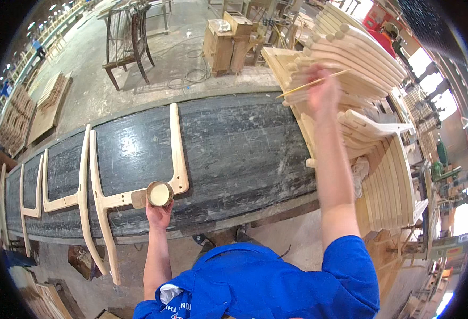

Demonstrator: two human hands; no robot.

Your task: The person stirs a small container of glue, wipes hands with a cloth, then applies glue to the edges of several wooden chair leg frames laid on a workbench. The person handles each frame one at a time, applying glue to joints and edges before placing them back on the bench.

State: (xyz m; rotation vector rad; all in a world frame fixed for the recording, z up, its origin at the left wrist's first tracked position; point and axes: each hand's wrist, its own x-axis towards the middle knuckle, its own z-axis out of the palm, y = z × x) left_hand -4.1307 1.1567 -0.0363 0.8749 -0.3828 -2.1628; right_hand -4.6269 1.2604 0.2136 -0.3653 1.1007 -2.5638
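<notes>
My left hand holds up a small round cup of cream-coloured liquid above the near edge of the dark table. A flat tan piece sticks out beside the cup; I cannot tell if it is the cup's handle. Just behind it lies a pale wooden chair side frame with drilled holes. More such frames lie to the left, their long legs overhanging the near edge. My right hand, blurred by motion, is closed around a thin yellowish stick in front of the stacked wooden parts at the right.
Tall stacks of curved wooden parts rise at the table's right end, with more nearer me. The long black table runs leftward. Beyond it stand a dark chair frame, a wooden cabinet and coiled hose on the floor.
</notes>
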